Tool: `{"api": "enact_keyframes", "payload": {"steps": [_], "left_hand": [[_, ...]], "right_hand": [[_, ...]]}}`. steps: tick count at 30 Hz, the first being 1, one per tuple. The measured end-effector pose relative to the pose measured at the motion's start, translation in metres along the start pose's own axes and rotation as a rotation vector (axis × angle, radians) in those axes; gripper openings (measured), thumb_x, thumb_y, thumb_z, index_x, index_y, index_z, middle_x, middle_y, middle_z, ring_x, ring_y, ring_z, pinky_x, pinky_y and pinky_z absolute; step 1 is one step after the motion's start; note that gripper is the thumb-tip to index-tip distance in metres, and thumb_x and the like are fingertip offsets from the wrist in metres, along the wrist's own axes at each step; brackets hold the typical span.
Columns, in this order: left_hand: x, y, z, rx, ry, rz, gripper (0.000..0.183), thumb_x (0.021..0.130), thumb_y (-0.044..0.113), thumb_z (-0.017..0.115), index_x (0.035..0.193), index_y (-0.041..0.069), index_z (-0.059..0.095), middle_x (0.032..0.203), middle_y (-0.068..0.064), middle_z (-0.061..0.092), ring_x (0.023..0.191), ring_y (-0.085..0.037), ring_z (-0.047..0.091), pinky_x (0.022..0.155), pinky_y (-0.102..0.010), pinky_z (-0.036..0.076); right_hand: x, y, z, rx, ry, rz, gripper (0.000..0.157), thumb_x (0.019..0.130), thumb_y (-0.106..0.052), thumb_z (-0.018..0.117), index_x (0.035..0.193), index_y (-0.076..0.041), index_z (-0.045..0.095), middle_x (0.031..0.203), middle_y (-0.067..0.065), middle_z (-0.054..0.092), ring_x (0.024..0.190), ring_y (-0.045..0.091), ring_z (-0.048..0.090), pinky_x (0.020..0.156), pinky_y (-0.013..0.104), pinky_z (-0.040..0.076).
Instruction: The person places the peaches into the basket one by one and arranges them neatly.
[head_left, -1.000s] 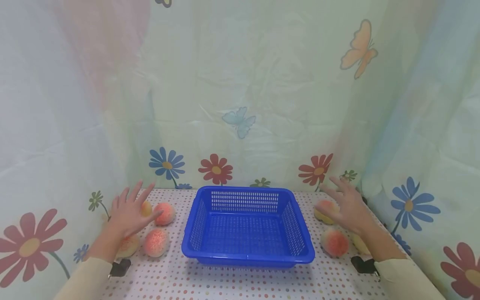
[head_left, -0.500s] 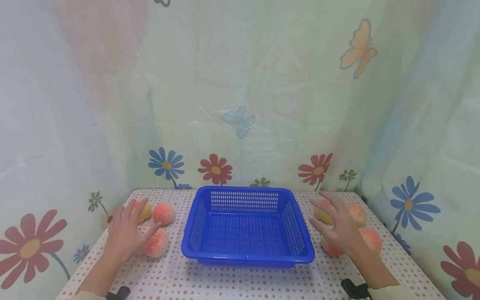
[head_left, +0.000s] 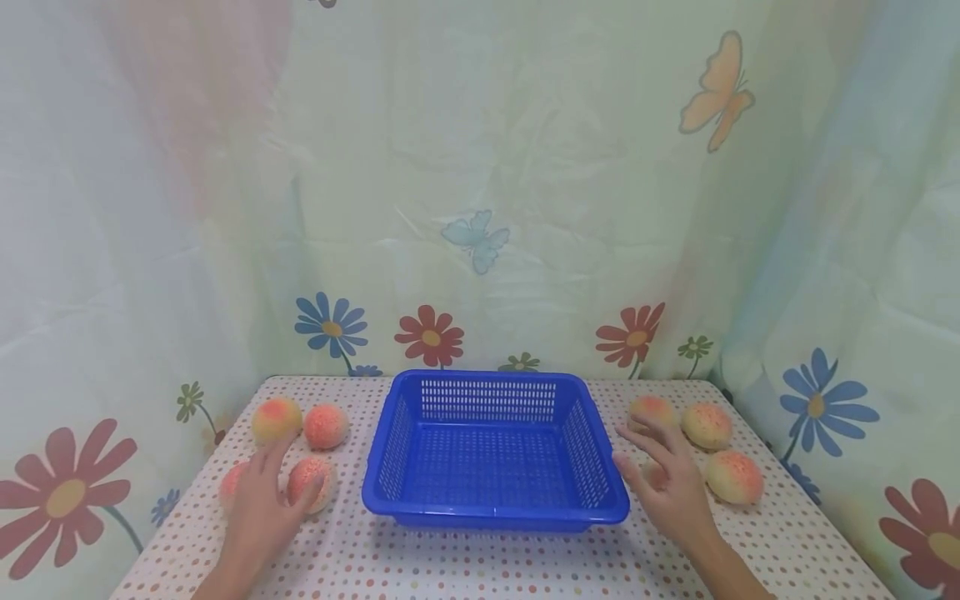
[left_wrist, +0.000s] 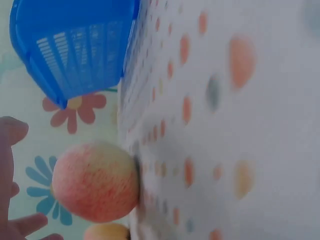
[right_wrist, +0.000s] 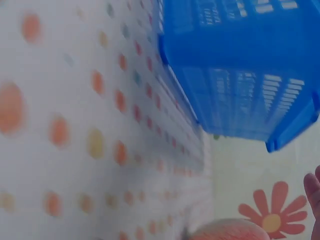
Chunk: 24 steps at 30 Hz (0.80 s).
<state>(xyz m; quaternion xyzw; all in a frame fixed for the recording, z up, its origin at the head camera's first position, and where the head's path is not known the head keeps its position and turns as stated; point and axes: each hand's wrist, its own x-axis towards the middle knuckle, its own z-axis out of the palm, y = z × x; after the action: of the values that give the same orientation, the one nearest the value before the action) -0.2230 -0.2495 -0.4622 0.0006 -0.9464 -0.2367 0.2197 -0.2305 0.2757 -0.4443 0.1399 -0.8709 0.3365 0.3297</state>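
Observation:
My left hand (head_left: 262,512) hovers over the left group of peaches, its thumb in front of the near right peach (head_left: 303,472). In the left wrist view the fingers stand apart from a pink-speckled peach (left_wrist: 96,181). Another peach (head_left: 230,485) is partly hidden behind this hand. My right hand (head_left: 672,496) is spread above the right group, largely covering one peach (head_left: 654,475). Only the top of a peach (right_wrist: 230,232) shows in the right wrist view. Between the hands stands a blue plastic basket (head_left: 495,512) with nothing in it. Neither hand holds anything.
Farther back on the left lie a yellow-red peach (head_left: 276,419) and a pink peach (head_left: 326,427). More peaches sit on the right: one at the back (head_left: 651,408), two (head_left: 707,426) farther out. A dotted cloth (head_left: 480,571) covers the table; a flowered curtain (head_left: 525,167) surrounds it.
Both hands have come down and back toward the near side of the table, their fingers less widely spread. The peaches and the basket have stayed in place.

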Motion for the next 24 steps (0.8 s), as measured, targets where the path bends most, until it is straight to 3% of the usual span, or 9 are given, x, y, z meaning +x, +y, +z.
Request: {"api": "enact_keyframes", "payload": {"steps": [4, 8, 11, 14, 20, 24], "left_hand": [[-0.012, 0.008, 0.002, -0.079, -0.052, -0.074, 0.079, 0.086, 0.056, 0.057, 0.148, 0.017, 0.027, 0.143, -0.019, 0.032, 0.124, -0.039, 0.038, 0.09, -0.061, 0.042], [-0.017, 0.011, 0.004, -0.127, -0.092, -0.135, 0.079, 0.086, 0.056, 0.056, 0.148, 0.018, 0.026, 0.145, -0.02, 0.027, 0.127, -0.04, 0.035, 0.09, -0.059, 0.045], [-0.017, 0.011, 0.005, -0.145, -0.118, -0.177, 0.082, 0.085, 0.06, 0.055, 0.149, 0.018, 0.024, 0.146, -0.02, 0.024, 0.13, -0.042, 0.031, 0.092, -0.059, 0.044], [-0.017, 0.011, 0.006, -0.155, -0.12, -0.211, 0.085, 0.083, 0.062, 0.056, 0.149, 0.018, 0.024, 0.146, -0.021, 0.025, 0.129, -0.041, 0.032, 0.091, -0.057, 0.046], [-0.019, 0.012, 0.014, -0.173, -0.109, -0.251, 0.08, 0.085, 0.052, 0.061, 0.147, 0.015, 0.027, 0.144, -0.021, 0.03, 0.108, -0.03, 0.049, 0.077, -0.039, 0.052], [-0.02, 0.012, 0.02, -0.199, -0.118, -0.282, 0.081, 0.085, 0.046, 0.064, 0.148, 0.013, 0.026, 0.145, -0.022, 0.029, 0.121, -0.036, 0.043, 0.095, -0.053, 0.044]], "right_hand": [[-0.008, -0.006, 0.003, 0.087, -0.012, 0.092, 0.035, 0.087, -0.019, 0.067, 0.122, -0.018, 0.063, 0.133, 0.0, 0.05, 0.111, -0.002, 0.051, 0.088, 0.01, 0.044], [-0.013, -0.009, 0.004, 0.214, -0.038, 0.134, 0.033, 0.09, -0.014, 0.063, 0.123, -0.012, 0.061, 0.129, 0.003, 0.053, 0.102, 0.003, 0.06, 0.081, 0.015, 0.052], [-0.016, -0.012, 0.004, 0.239, -0.06, 0.189, 0.033, 0.091, -0.016, 0.062, 0.124, -0.016, 0.06, 0.129, 0.005, 0.054, 0.099, 0.005, 0.062, 0.079, 0.016, 0.053], [-0.018, -0.016, 0.005, 0.227, -0.097, 0.298, 0.035, 0.092, -0.026, 0.061, 0.126, -0.022, 0.059, 0.13, 0.003, 0.055, 0.098, 0.001, 0.061, 0.079, 0.015, 0.052], [-0.02, -0.026, 0.004, 0.234, -0.185, 0.555, 0.049, 0.088, -0.048, 0.059, 0.131, -0.025, 0.054, 0.129, 0.003, 0.058, 0.095, -0.001, 0.061, 0.079, 0.023, 0.054], [-0.018, -0.029, 0.002, 0.273, -0.219, 0.651, 0.056, 0.085, -0.054, 0.058, 0.133, -0.026, 0.052, 0.133, 0.003, 0.055, 0.101, 0.003, 0.06, 0.085, 0.028, 0.053]]}}
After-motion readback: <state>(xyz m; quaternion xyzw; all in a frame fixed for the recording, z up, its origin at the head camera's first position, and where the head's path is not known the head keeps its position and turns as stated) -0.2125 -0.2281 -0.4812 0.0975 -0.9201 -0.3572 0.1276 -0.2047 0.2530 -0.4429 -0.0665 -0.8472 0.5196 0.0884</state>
